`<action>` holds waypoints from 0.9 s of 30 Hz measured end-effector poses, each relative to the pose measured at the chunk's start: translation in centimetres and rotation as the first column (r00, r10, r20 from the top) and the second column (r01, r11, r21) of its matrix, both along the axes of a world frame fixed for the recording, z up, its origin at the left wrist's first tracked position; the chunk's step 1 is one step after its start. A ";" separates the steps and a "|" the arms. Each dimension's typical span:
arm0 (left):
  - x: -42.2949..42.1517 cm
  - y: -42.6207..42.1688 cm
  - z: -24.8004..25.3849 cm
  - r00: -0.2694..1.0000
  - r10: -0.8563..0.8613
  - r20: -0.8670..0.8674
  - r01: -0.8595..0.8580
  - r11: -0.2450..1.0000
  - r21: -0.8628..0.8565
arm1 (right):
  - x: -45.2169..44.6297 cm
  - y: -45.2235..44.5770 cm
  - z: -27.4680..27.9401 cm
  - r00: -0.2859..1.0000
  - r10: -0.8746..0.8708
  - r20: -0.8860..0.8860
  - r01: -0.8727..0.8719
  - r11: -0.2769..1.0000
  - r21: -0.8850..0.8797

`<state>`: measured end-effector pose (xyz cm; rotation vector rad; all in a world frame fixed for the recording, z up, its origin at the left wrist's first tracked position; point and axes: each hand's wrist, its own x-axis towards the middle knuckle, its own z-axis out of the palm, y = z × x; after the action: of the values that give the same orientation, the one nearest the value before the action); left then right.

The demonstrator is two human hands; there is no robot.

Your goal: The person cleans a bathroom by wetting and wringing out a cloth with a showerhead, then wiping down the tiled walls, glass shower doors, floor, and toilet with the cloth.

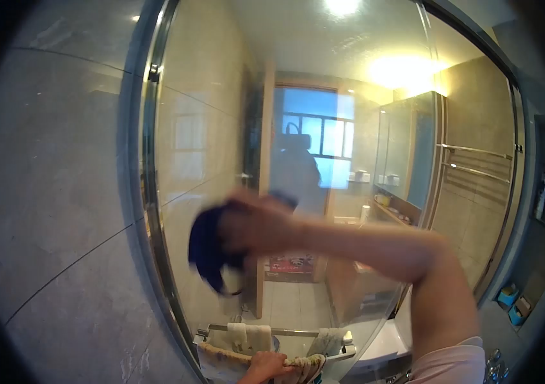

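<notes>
My right hand [263, 224] is raised at the middle of the glass shower panel [211, 153], blurred by motion. It is closed on a dark blue cloth [207, 246], whose loose end hangs below the fingers. The cloth is at the glass; firm contact cannot be made out. Low in the view, my left hand [267, 366] is closed over a patterned towel [221, 354] draped on a towel rail [295, 333]. Its fingertips are partly hidden.
A metal frame [151, 128] edges the glass beside a grey tiled wall [61, 192]. Through the glass appear a mirror cabinet [407, 141], a white basin [388, 342] and metal towel bars [474, 152]. Small blue boxes [508, 296] stand at right.
</notes>
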<state>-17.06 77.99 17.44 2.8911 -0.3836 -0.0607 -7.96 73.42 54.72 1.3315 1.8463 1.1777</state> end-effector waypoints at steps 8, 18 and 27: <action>0.0 0.3 0.0 0.999 -0.035 0.019 0.036 0.997 -0.067 | 2.0 -14.7 32.4 0.988 -0.088 0.124 -0.101 0.226 0.969; -0.8 -0.4 1.4 0.999 0.043 -0.018 -0.044 0.996 -0.082 | 1.2 7.3 -0.6 0.978 0.208 0.020 -0.191 0.851 0.490; -1.6 -0.4 2.0 0.981 0.062 0.184 -0.039 0.991 -0.126 | 3.5 -8.7 -19.3 -0.214 -0.136 0.967 -0.108 0.987 0.115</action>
<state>-18.69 77.59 19.46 2.7915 -0.3325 0.2373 -4.41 64.68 35.38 -0.0068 0.3748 1.5991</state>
